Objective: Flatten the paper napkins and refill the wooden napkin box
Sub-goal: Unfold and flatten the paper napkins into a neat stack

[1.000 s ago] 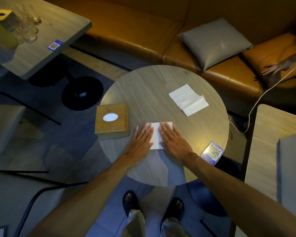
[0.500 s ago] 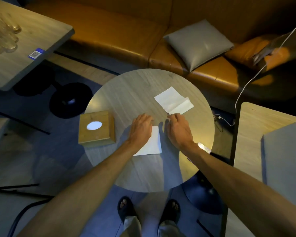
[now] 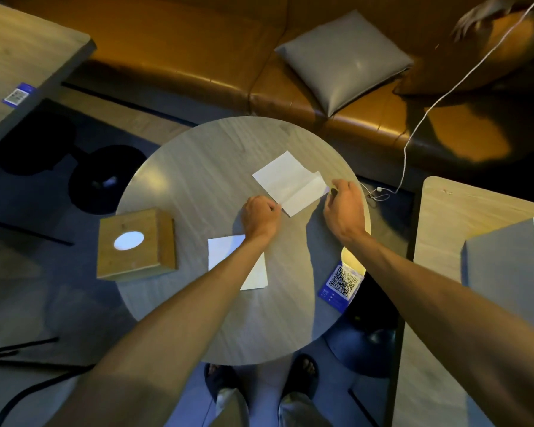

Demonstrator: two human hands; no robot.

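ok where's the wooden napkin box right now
In the head view the wooden napkin box sits on the round table at its left edge, left of the folded napkin.

Box (image 3: 136, 245) blocks L edge; open tabletop (image 3: 198, 167) behind; QR card (image 3: 341, 285) R edge.

Over the round table (image 3: 198, 167), the left hand (image 3: 261, 217) pinched the near left corner of the creased napkin (image 3: 287, 183) while the right hand (image 3: 344, 211) pinched its right corner, the sheet lying partly unfolded on the far side of the tabletop. A flat napkin (image 3: 222, 251) lay nearer the person, partly hidden under the left forearm, just right of the wooden napkin box (image 3: 136, 245), which sat at the table's left edge with white showing through its oval opening. A QR card (image 3: 341, 285) lay at the near right rim, and beyond the table a grey cushion (image 3: 342, 60) rested on the brown sofa (image 3: 182, 50).
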